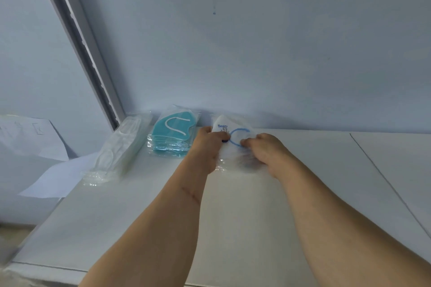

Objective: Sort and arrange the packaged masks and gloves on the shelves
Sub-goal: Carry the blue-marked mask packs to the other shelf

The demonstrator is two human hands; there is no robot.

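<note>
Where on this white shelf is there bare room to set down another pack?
The white shelf is bare right of the white mask pack with blue loops, which the left hand and right hand hold. The front is bare around the forearms. The back left is crowded: teal mask pack, clear pack of white masks.

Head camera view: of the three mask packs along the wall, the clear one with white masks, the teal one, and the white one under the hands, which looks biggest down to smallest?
1. Clear pack of white masks, longest.
2 and 3. Teal mask pack and white mask pack with blue print look alike; the left hand and right hand hide part of the white one, so no ranking.
</note>
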